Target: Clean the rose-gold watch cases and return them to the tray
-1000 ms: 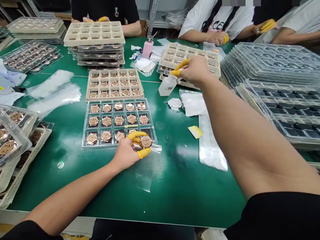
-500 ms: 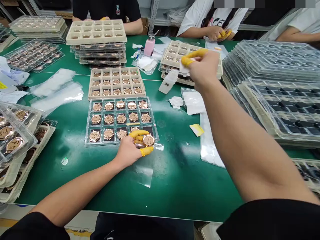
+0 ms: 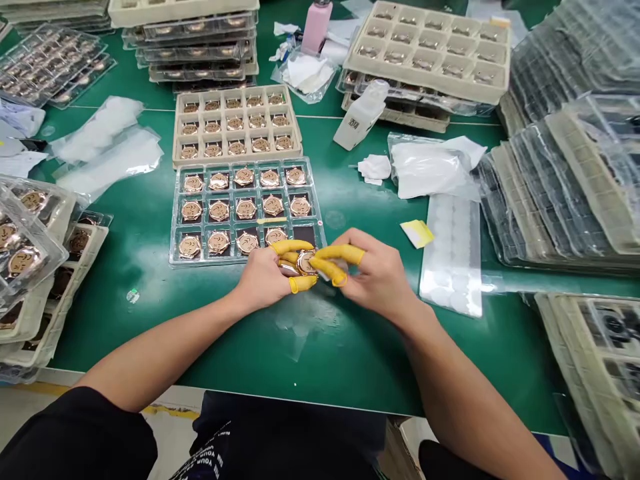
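Observation:
A rose-gold watch case (image 3: pixel 305 263) sits between the yellow-cotted fingers of my left hand (image 3: pixel 270 273), its round back turned up. My right hand (image 3: pixel 373 270), also in yellow finger cots, is closed with its fingertips against the right side of that case. A small white wipe (image 3: pixel 324 273) shows partly under those fingertips, mostly hidden. Just beyond both hands lies a clear plastic tray (image 3: pixel 173 233) of similar watch cases on dark pads. Its front right compartment shows only the dark pad. A thin yellowish strip (image 3: pixel 271 220) lies across this tray.
Behind it lies a beige tray (image 3: pixel 175 127) of watch cases. Tray stacks (image 3: pixel 197 53) stand at the back and both sides. A white bottle (image 3: pixel 361 115), a pink bottle (image 3: pixel 317 27), a bag of white wipes (image 3: pixel 425 170) and a yellow-white pad (image 3: pixel 417 234) lie around the green table.
My right hand has come back from the far right tray to the watch case, with the white wipe. My left hand still holds the case. The view has tilted down.

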